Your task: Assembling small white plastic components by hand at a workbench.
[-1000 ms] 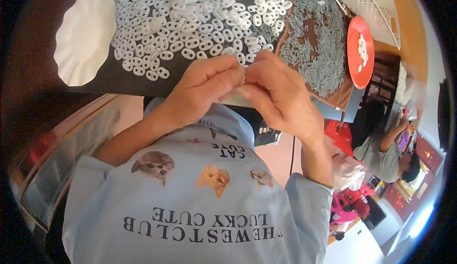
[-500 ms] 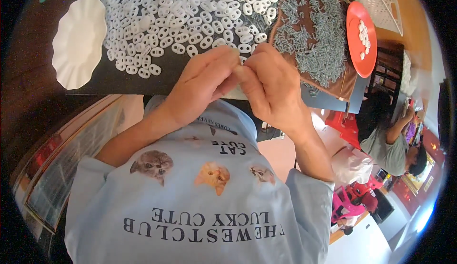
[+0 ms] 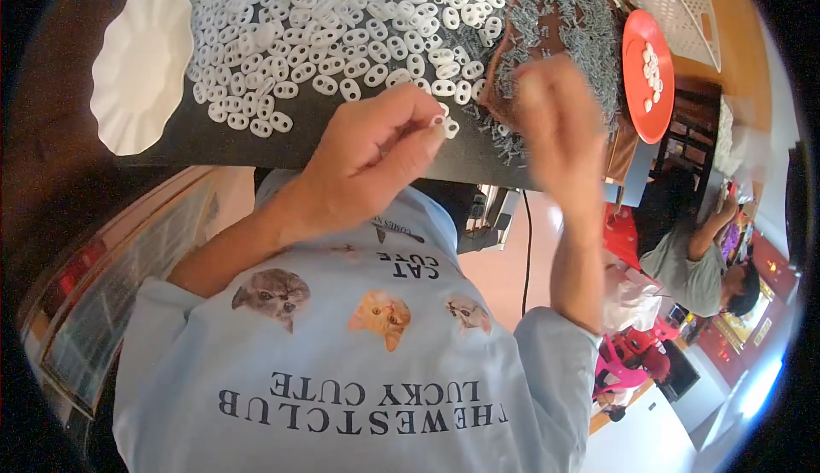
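My left hand (image 3: 367, 153) is closed in a pinch near the table's front edge. Between its thumb and forefinger the end of a small white plastic piece (image 3: 438, 120) shows; the fingers cover the rest. Just beyond the fingertips lies another white oval piece with two holes (image 3: 450, 129). Over the near left part of a pile of small grey pieces (image 3: 571, 25) is my right hand (image 3: 559, 114), blurred by motion, so its fingers and anything in them cannot be made out. Many white two-hole pieces (image 3: 299, 29) are spread across the dark table (image 3: 333, 113).
A white wavy-edged dish (image 3: 141, 67) stands at the table's left. On the right, a red plate (image 3: 636, 89) holds several white pieces beside a white perforated basket (image 3: 675, 12). The grey pile rests on a brown tray or cloth (image 3: 622, 155). Another person (image 3: 696, 259) sits farther right.
My hands were together at the table edge. My right hand has moved away to the right, over the grey pile, while my left hand stays nearly in place with its pinch.
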{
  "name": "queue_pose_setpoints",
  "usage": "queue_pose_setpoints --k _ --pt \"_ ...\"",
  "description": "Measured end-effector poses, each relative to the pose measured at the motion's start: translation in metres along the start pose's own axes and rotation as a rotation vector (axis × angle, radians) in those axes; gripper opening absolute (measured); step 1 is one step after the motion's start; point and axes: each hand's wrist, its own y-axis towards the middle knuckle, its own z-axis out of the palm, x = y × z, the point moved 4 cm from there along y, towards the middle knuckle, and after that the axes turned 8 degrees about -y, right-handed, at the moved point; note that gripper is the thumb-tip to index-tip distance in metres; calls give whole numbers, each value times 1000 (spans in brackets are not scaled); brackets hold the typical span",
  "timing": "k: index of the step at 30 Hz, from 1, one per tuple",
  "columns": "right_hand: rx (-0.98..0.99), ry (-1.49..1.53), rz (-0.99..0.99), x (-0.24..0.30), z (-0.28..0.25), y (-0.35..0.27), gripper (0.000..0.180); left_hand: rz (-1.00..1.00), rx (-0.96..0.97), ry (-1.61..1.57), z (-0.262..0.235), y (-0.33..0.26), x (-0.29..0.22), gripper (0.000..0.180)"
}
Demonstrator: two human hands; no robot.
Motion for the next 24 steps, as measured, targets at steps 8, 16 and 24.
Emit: queue_pose_setpoints --k 8,16,24 --pt "79 -913 290 -84 -16 14 20 -96 25 -132 -5 -4 8 7" --pt "-8 -377 30 -74 -20 18 18 -23 6 -137 -7 -3 10 7" --pt "1 -483 64 -108 -39 17 17 -59 2 -113 -9 -6 14 9"
